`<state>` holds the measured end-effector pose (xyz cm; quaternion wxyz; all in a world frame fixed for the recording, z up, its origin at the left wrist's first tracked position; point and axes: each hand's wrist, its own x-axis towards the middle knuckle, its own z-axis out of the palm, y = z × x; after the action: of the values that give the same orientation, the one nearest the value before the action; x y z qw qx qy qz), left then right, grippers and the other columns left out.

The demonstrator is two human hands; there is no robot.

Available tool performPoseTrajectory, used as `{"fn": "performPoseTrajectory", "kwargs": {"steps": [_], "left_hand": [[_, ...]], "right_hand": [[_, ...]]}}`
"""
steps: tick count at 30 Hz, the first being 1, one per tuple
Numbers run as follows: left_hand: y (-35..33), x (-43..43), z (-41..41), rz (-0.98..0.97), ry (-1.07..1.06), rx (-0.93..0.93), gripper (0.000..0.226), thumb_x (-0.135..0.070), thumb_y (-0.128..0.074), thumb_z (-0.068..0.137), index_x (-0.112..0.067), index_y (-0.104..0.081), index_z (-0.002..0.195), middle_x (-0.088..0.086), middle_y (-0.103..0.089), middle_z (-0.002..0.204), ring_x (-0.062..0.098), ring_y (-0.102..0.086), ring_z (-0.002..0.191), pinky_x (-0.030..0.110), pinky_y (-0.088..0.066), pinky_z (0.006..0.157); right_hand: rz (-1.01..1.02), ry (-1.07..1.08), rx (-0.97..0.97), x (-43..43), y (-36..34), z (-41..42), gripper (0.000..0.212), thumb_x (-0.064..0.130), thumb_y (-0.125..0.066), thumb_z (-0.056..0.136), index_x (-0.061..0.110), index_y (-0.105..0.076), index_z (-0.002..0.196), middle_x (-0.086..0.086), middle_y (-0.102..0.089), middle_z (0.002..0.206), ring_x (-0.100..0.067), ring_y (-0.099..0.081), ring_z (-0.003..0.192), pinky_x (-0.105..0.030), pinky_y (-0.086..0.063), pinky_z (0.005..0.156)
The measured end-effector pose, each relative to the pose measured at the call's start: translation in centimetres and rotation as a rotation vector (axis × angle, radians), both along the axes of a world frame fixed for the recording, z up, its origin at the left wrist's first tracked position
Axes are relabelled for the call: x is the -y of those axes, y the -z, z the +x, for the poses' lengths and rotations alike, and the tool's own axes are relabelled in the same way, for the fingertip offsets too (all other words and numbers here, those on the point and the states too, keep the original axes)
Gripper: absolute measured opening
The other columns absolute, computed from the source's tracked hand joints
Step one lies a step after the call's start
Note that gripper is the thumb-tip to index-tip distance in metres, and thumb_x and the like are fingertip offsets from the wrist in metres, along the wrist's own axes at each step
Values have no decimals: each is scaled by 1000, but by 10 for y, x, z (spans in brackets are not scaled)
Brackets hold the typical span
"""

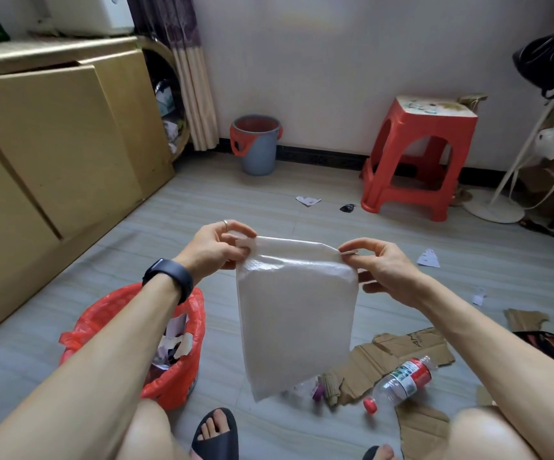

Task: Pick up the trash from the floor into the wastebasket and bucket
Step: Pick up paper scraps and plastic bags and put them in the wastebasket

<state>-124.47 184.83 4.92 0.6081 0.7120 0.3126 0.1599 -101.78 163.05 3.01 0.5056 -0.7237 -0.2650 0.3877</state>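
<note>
1. Between the two hands, held up off the floor, a white padded mailer (295,313) is hanging flat. The left hand (217,245) is pinching its top left corner, thumb against curled fingers.
2. The right hand (381,263) is pinching the top right corner the same way, with its lower fingers spreading loosely behind the edge. Both hands are gripping the mailer, so neither is free.
3. Handling, my read: it's looking light and limp, not fragile. The skin is a glossy film, so probably slippery. The body is bowing a little below the folded top.
4. Grip: the corner pinches are doing fine for carrying. For the drop I'd be crushing or folding it at the middle, since flat it may be catching on a rim.
5. The wastebasket (169,386), red-lined, is sitting just under the left forearm, near the mailer's lower left. It's part full of paper. I'm judging it the nearest target.
6. The grey bucket (258,151) is standing well apart at the far wall, near the red stool (421,157).
7. Below the mailer, cardboard (401,346) and a clear bottle (405,376) are lying on the floor, its red cap (370,406) just beside. A paper scrap (308,200) is lying farther out.
</note>
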Motion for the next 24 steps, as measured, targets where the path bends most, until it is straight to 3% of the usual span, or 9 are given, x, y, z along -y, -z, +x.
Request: {"fn": "performPoseTrajectory", "kwargs": {"steps": [3,5,9,13,16,18,21,24], "left_hand": [[2,-2,1,-3,-48,-2,35,14,-67,82,-14,-65,104,17,-69,94,24,-65,84,40,-58,82],[5,-4,3,42,-80,-23,30,15,-66,80,-12,-72,91,12,-71,87,22,-64,82,42,-56,84],[7,-6,5,40,-111,22,30,5,-65,87,-21,-67,71,-5,-66,68,11,-56,66,26,-42,62],[11,-6,-2,109,34,-100,24,-15,-64,93,-27,-61,73,-4,-63,72,10,-59,61,23,-36,55],[9,-6,-2,94,15,-119,23,-11,-64,92,-24,-65,74,-4,-61,66,11,-54,55,23,-37,54],[4,-7,-2,-4,-8,-72,25,-3,-64,86,-22,-72,74,-5,-63,66,13,-53,58,24,-40,57],[-1,-8,-4,-156,48,-44,19,-16,-66,73,-17,-78,87,-1,-71,84,17,-60,71,28,-46,71],[1,-7,-5,-129,63,-63,18,-24,-75,82,-14,-78,97,4,-73,96,23,-61,83,38,-50,85]], "right_hand": [[58,23,-79,-2,-1,2,12,7,-67,92,13,-74,99,-3,-69,85,-18,-59,63,-27,-48,55],[129,57,-135,-5,-2,0,16,-2,-59,93,8,-72,97,-8,-69,91,-18,-63,64,-28,-53,57],[223,88,-172,-10,-3,-2,24,-8,-49,94,5,-69,90,-11,-65,83,-21,-64,63,-30,-57,60],[100,38,40,-5,-1,0,25,3,-50,98,12,-72,92,-7,-66,78,-23,-66,64,-31,-55,56],[45,28,109,-6,-3,-2,28,4,-48,95,12,-74,91,-8,-62,75,-23,-61,61,-29,-51,51],[99,61,49,-9,-7,-2,28,1,-47,91,7,-75,89,-13,-62,80,-26,-59,65,-29,-50,54],[127,58,5,-10,-8,-1,25,18,-54,95,4,-75,95,-9,-66,87,-25,-59,71,-30,-48,62],[122,51,29,-8,-2,-1,22,27,-70,93,7,-74,100,-6,-72,88,-22,-66,76,-30,-55,65]]}}
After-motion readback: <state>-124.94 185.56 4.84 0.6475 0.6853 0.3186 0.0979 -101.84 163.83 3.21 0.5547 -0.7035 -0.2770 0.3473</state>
